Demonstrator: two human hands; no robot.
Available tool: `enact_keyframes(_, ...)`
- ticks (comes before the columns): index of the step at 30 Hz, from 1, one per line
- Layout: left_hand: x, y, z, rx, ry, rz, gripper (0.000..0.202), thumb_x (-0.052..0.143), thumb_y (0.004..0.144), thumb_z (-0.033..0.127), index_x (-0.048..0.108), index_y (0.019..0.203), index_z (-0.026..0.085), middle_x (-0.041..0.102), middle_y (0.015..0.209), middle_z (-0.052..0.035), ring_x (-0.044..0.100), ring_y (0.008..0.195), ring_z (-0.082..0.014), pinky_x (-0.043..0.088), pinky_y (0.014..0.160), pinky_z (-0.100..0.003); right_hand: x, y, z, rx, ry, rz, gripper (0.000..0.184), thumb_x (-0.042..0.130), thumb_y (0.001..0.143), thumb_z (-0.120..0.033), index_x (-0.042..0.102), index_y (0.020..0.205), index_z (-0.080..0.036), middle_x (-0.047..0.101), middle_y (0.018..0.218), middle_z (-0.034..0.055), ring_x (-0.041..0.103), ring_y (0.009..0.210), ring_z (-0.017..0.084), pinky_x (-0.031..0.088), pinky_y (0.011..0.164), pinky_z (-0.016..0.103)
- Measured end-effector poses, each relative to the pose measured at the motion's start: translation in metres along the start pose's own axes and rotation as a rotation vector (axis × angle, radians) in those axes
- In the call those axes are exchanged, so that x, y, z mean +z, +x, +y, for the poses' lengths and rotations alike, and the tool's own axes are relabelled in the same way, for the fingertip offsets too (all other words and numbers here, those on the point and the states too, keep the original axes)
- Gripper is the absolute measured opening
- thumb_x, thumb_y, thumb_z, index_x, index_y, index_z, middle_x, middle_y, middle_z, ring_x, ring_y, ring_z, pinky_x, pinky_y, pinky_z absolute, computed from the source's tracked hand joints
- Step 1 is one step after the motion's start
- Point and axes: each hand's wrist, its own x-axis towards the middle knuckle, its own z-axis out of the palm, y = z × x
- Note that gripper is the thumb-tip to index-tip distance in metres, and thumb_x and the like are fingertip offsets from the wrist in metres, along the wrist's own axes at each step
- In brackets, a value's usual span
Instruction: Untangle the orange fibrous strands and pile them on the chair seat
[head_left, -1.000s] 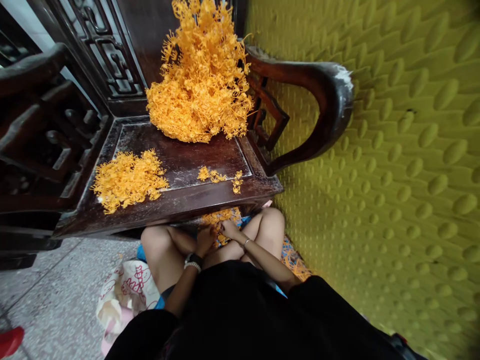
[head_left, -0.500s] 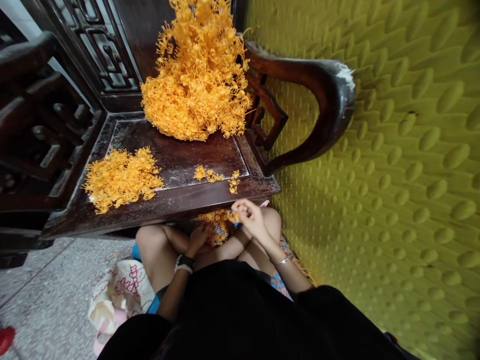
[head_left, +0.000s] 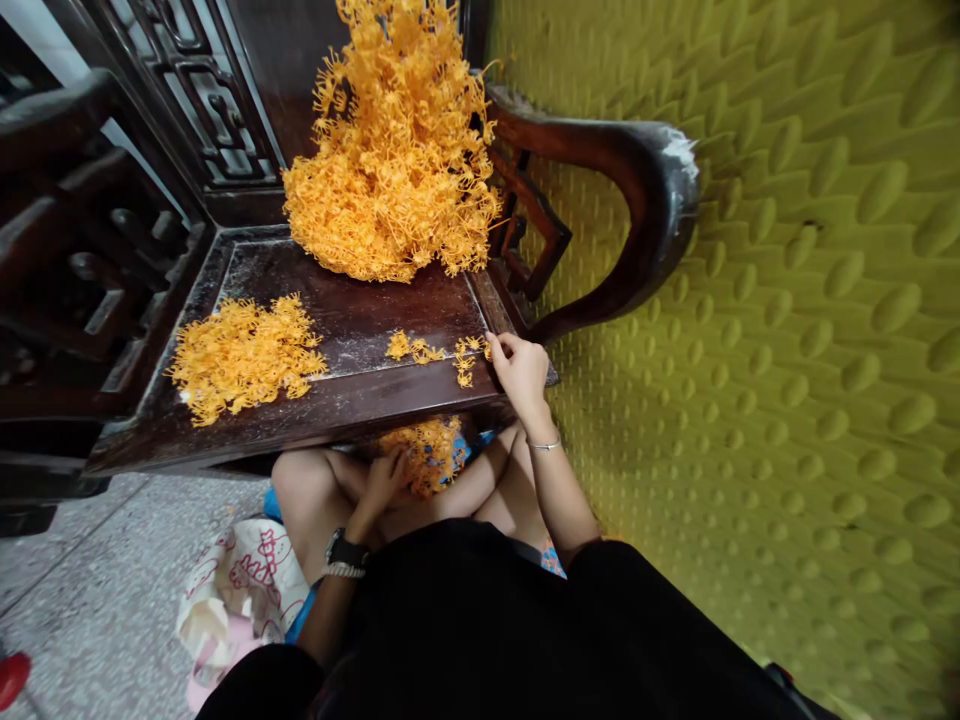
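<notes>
I sit cross-legged on the floor in front of a dark wooden chair seat (head_left: 352, 385). My right hand (head_left: 519, 370) is up at the seat's front right edge, fingers pinched on a small orange plastic piece beside a little scatter of orange pieces (head_left: 439, 352). In my lap my left hand (head_left: 384, 482) is closed on a bundle of orange plastic sprigs (head_left: 424, 455). A tall heap of the same orange sprigs (head_left: 394, 160) fills the back of the seat. A flatter pile of orange pieces (head_left: 240, 355) lies at the seat's left front.
The chair's curved armrest (head_left: 615, 170) arches just right of my right hand. A padded yellow-green wall (head_left: 787, 300) closes the right side. A printed cloth bag (head_left: 240, 590) lies on the speckled floor by my left knee. Carved dark woodwork (head_left: 82, 250) stands to the left.
My right hand rose from my lap to the front right edge of the seat with a small orange piece. The left hand stayed in the lap with the bundle.
</notes>
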Motion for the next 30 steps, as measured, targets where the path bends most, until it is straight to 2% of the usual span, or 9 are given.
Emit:
enact_keyframes(4,-0.010,-0.010,0.029,0.045,-0.211,0.067,0.040,0.047,0.086,0.057,0.057,0.077,0.019,0.059,0.075,-0.0039,0.054,0.073,-0.0188,0.042,0.072,-0.032,-0.001,-0.003,-0.002,-0.005,-0.051,-0.011,0.048,0.037,0.097,-0.044,0.068,0.074,-0.015,0.068,0.066,0.0093,0.057,0.057,0.015,0.025,0.057,0.027)
enact_keyframes(7,-0.015,-0.015,0.053,0.058,-0.383,0.030,0.047,0.049,0.084,0.063,0.052,0.066,0.019,0.048,0.062,0.0009,0.045,0.059,-0.0138,0.039,0.060,-0.028,-0.001,-0.001,-0.003,0.003,-0.088,-0.032,0.035,0.037,0.097,-0.033,0.067,0.093,-0.015,0.070,0.073,0.0097,0.059,0.060,0.018,0.025,0.058,0.028)
enact_keyframes(9,-0.019,-0.018,0.067,0.045,-0.505,-0.006,0.048,0.050,0.083,0.063,0.050,0.065,0.019,0.042,0.057,0.0030,0.039,0.053,-0.0116,0.035,0.054,-0.026,-0.001,-0.001,-0.003,0.002,-0.068,-0.051,0.029,0.036,0.096,-0.026,0.063,0.106,-0.016,0.070,0.077,0.0091,0.060,0.063,0.020,0.027,0.060,0.028)
enact_keyframes(13,-0.025,-0.024,0.084,0.004,-0.767,-0.074,0.044,0.052,0.084,0.057,0.043,0.063,0.020,0.033,0.051,0.0055,0.032,0.049,-0.0096,0.033,0.052,-0.024,-0.002,-0.003,-0.001,-0.029,0.052,-0.064,0.030,0.033,0.093,-0.016,0.057,0.110,-0.016,0.069,0.090,0.0113,0.063,0.075,0.023,0.037,0.067,0.030)
enact_keyframes(16,-0.029,-0.028,0.087,-0.030,-0.876,-0.112,0.043,0.052,0.084,0.054,0.039,0.061,0.020,0.029,0.049,0.0062,0.029,0.047,-0.0092,0.033,0.052,-0.023,-0.003,-0.006,0.002,-0.076,0.154,-0.039,0.028,0.034,0.091,-0.016,0.057,0.106,-0.016,0.065,0.102,0.0124,0.062,0.084,0.023,0.042,0.074,0.032)
enact_keyframes(20,-0.032,-0.030,0.083,-0.070,-0.966,-0.140,0.042,0.057,0.077,0.045,0.033,0.053,0.020,0.025,0.049,0.0061,0.022,0.045,-0.0077,0.029,0.047,-0.023,-0.003,-0.012,0.007,-0.081,0.174,0.036,0.023,0.042,0.092,-0.029,0.062,0.089,-0.018,0.061,0.093,0.0097,0.059,0.077,0.021,0.045,0.073,0.032)
enact_keyframes(23,-0.031,-0.030,0.081,-0.068,-0.996,-0.116,0.044,0.057,0.071,0.040,0.024,0.049,0.021,0.019,0.048,0.0062,0.019,0.044,-0.0077,0.025,0.044,-0.024,0.002,-0.015,0.011,-0.102,0.182,0.108,0.023,0.046,0.091,-0.028,0.063,0.081,-0.017,0.058,0.092,0.0096,0.059,0.080,0.021,0.046,0.075,0.033)
enact_keyframes(27,-0.026,-0.031,0.079,-0.074,-1.014,-0.107,0.047,0.055,0.069,0.038,0.016,0.048,0.022,0.014,0.047,0.0064,0.017,0.044,-0.0084,0.024,0.044,-0.026,0.007,-0.019,0.012,-0.168,0.304,0.188,0.020,0.054,0.088,-0.035,0.063,0.094,-0.018,0.056,0.101,0.0102,0.060,0.087,0.020,0.049,0.076,0.032)
enact_keyframes(30,-0.025,-0.033,0.079,-0.090,-1.014,-0.106,0.049,0.053,0.071,0.042,0.015,0.048,0.022,0.012,0.047,0.0065,0.017,0.044,-0.0088,0.025,0.044,-0.026,0.008,-0.022,0.013,-0.237,0.400,0.209,0.022,0.049,0.092,-0.034,0.061,0.100,-0.018,0.059,0.101,0.0101,0.060,0.091,0.020,0.049,0.080,0.033)
